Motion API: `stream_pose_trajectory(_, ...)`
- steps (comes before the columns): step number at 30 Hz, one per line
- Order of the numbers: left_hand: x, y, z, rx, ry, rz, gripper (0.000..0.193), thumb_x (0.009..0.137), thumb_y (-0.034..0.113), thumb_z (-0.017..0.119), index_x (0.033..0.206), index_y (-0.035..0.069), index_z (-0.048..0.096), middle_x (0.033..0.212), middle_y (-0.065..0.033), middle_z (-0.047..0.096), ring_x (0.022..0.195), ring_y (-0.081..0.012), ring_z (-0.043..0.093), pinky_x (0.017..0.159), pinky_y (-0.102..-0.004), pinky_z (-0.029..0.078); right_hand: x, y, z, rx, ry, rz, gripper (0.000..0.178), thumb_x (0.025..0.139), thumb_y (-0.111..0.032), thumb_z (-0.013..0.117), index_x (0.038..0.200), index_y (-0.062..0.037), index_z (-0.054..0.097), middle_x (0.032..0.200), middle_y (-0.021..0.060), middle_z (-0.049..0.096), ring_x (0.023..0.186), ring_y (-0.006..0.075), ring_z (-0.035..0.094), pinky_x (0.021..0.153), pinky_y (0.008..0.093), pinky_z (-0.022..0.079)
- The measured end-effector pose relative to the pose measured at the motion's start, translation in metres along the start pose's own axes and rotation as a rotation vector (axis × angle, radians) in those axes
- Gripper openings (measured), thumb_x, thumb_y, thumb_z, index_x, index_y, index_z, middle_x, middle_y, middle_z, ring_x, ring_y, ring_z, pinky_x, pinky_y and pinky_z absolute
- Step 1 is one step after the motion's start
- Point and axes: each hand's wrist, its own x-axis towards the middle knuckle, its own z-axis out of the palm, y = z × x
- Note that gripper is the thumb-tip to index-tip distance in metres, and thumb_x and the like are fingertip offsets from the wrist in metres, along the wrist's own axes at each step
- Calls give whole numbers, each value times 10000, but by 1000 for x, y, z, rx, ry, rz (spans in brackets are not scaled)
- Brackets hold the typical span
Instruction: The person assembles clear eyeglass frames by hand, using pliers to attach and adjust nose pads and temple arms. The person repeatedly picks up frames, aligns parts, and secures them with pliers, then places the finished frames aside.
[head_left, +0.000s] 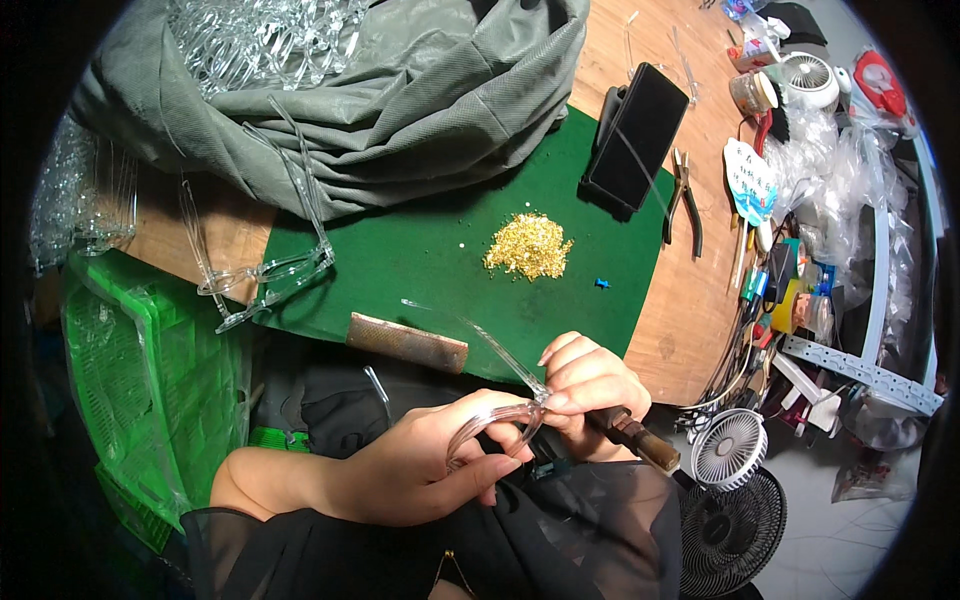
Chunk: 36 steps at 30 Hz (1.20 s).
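Observation:
My left hand (pixel 450 460) is closed around the rim of a transparent plastic eyeglass frame (pixel 487 418), held just in front of the green mat (pixel 400 265). One temple of that frame points up and away over the mat. At the hinge corner, my right hand (pixel 590 390) pinches with thumb and fingers. The same hand grips a tool with a worn brown handle (pixel 650 447); its working end is hidden, so its kind is unclear. Beyond my hands lies a heap of tiny gold-coloured metal pieces (pixel 528 246). Another transparent eyeglass frame (pixel 290 270) rests on the mat's left side.
A grey cloth sack (pixel 400 110) full of transparent frames covers the far left. A worn metal bar (pixel 406 342) lies along the mat's near edge. A black phone (pixel 635 140) and pliers (pixel 683 205) lie to the right. Green crates (pixel 150 370) stand left, small fans (pixel 730 450) right.

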Motion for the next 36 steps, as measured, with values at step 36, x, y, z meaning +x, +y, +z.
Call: stream_pose_trajectory(36,-7,4,-4,65,19,-43,403,820,-61,551,1200,-45,415,964,-134,609,715,-128,608,636,-230,512,11,-57,-28,-571,-718,549,419,633,22,616,1019,-18,458,1082,165,501,1048,339,477,900,392,392)
